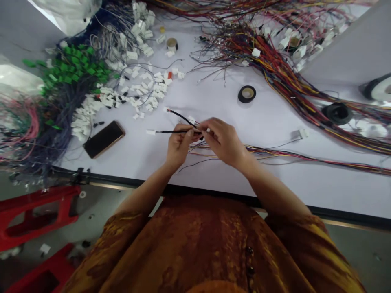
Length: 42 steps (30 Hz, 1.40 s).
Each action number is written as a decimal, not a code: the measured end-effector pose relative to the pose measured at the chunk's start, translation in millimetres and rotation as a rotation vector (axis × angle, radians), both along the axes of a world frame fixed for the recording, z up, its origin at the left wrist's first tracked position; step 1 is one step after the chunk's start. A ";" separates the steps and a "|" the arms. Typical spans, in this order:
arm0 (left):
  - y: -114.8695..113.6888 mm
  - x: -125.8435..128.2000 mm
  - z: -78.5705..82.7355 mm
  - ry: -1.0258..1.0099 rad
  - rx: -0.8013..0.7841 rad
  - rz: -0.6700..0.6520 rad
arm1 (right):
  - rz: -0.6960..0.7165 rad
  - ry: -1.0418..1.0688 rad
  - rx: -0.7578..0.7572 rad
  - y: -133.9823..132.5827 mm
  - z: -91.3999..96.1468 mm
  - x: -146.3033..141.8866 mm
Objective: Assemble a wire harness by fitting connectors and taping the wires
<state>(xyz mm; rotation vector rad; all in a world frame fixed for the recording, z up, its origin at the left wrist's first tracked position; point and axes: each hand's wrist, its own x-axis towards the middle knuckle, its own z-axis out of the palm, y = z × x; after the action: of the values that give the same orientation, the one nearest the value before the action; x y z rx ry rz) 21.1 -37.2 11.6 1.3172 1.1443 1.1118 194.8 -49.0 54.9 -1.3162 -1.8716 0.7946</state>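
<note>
Both hands meet over the table at a black-wrapped wire harness. My left hand is closed on it, thumb and fingers pinching near the point where two branches join. One branch runs left to a white connector; the other slants up and left to a small white connector. My right hand has its fingers pinched together at the harness's right end. What lies between those fingertips is too small to make out. Loose coloured wires pass beneath the hands and stretch right.
A black tape roll lies beyond the hands. At left are a phone, scattered white connectors and green connectors. A thick wire bundle crosses the right side. Red stools stand below the table's edge.
</note>
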 end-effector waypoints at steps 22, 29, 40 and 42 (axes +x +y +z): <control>-9.5 -4.8 -33.9 -0.264 -0.155 0.071 | 0.235 0.121 -0.587 85.9 -28.6 -16.4; 7.0 1.1 -35.2 -0.519 -0.477 0.084 | 0.288 0.210 -0.599 84.5 -11.7 -25.9; 14.7 -5.2 -25.9 -0.601 -0.547 -0.046 | -0.081 0.205 -0.409 70.0 3.9 -11.1; 13.8 -6.8 -24.6 -0.544 -0.429 -0.042 | -0.136 0.024 -0.467 65.2 1.4 2.5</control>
<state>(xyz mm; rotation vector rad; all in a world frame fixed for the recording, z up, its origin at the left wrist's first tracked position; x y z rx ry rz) 14.3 -23.4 -13.0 0.6471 0.8734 1.0342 197.3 16.3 56.3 -1.6853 -1.6104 1.2168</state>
